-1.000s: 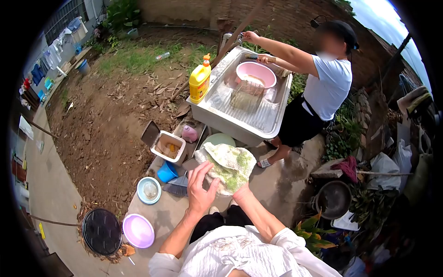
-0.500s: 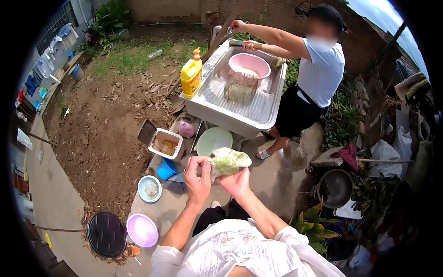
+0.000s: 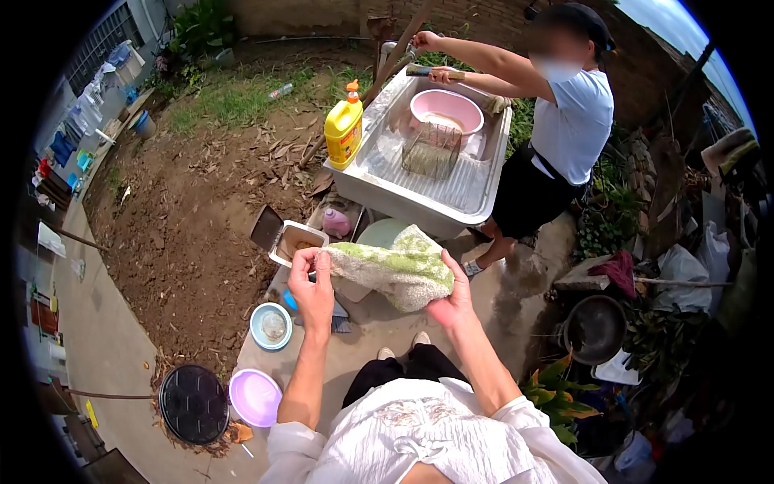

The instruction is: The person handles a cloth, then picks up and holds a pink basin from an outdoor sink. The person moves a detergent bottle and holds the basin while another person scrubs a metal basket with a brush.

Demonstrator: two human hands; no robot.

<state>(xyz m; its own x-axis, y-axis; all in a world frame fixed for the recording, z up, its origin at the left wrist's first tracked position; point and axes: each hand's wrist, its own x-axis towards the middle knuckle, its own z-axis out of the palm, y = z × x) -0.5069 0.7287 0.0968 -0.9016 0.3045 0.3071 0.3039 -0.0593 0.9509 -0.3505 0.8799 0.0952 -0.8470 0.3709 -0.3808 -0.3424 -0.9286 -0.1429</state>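
A green and white cloth (image 3: 387,270) is stretched between my two hands, in front of my body and above the paved ground. My left hand (image 3: 310,282) pinches its narrower left end between thumb and fingers. Around the wider, bunched right end, my right hand (image 3: 453,292) is closed, with part of its fingers hidden behind the fabric. Behind the cloth, a pale green basin (image 3: 380,231) is partly covered. An open bin (image 3: 297,240) with a brown lid stands just beyond my left hand.
Ahead is a stone sink (image 3: 419,202) with a pink basin (image 3: 447,111), a wire basket (image 3: 431,151) and a yellow bottle (image 3: 343,133). A person (image 3: 568,121) beside it holds a brush (image 3: 435,73). A light blue basin (image 3: 271,326), purple basin (image 3: 255,398) and wok (image 3: 595,329) lie around me.
My hands have moved apart, and the bunched cloth is now spread out between them. My left hand has gone left and my right hand right. The view has shifted slightly.
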